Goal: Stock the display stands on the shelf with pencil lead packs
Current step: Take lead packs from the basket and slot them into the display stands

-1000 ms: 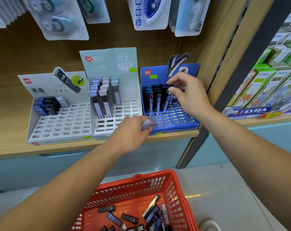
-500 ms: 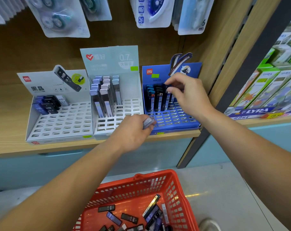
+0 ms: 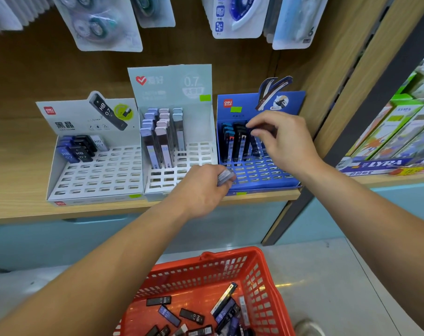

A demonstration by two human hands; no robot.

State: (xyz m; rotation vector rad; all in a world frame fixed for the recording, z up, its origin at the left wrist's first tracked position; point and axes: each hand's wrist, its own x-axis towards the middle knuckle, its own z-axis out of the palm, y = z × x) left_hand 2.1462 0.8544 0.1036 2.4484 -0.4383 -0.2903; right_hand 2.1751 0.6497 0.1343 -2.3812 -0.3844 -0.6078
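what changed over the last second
Little. The right hand, pinching a dark lead pack, edged slightly left and down over the blue stand. The left hand still grips its packs; red basket unchanged.

place: stationery shop | evidence: hanging blister packs, lead display stands, shopping basket

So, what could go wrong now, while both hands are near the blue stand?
The right hand pinches a dark pack close above the upright packs in the blue stand; a nudge might tip them. The left hand grips a grey pack near the shelf edge; if dropped, it may miss the red basket.
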